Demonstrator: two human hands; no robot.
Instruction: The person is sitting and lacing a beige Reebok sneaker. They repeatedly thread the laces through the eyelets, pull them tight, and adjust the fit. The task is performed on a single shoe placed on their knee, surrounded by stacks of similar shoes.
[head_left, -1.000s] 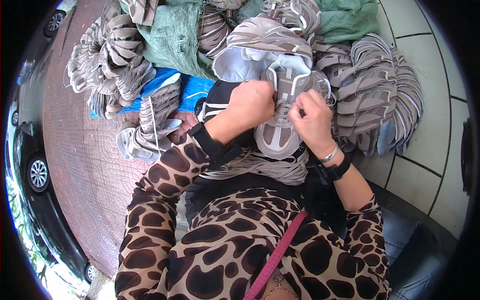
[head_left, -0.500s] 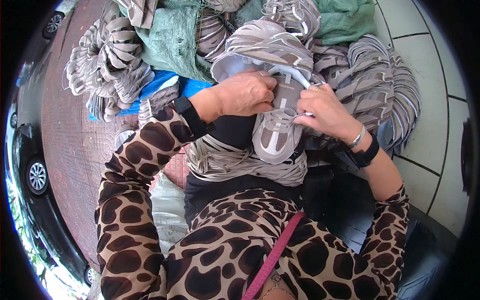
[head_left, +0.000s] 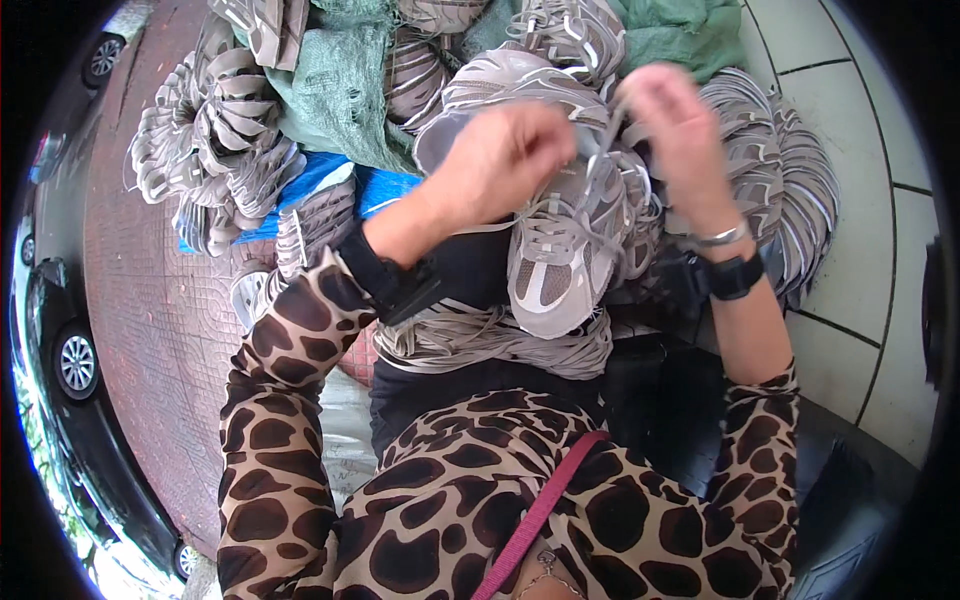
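Observation:
A grey-beige shoe upper [head_left: 562, 265] with a white toe panel lies over my lap, toe toward me, its laces threaded across the front. From its lacing a flat grey shoelace [head_left: 600, 165] rises to the blurred fingertips of my right hand [head_left: 675, 130], which appear closed on it. My left hand [head_left: 510, 155] is lifted over the left side of the upper, its fingers curled in; motion blur hides what they hold, if anything. Below the upper, a bundle of loose beige laces [head_left: 480, 345] is draped across my lap.
Stacked shoe uppers stand at the left [head_left: 225, 110] and right [head_left: 790, 180]. More uppers [head_left: 520, 85] lie ahead, beside green woven sacks [head_left: 340, 90] and blue sheeting [head_left: 385, 190]. Parked cars [head_left: 75, 360] are at the far left, pale floor tiles [head_left: 850, 260] at the right.
My right hand has risen away from the upper, drawing a lace up. My left hand has also lifted off slightly to the right. The tongue is now covered from view.

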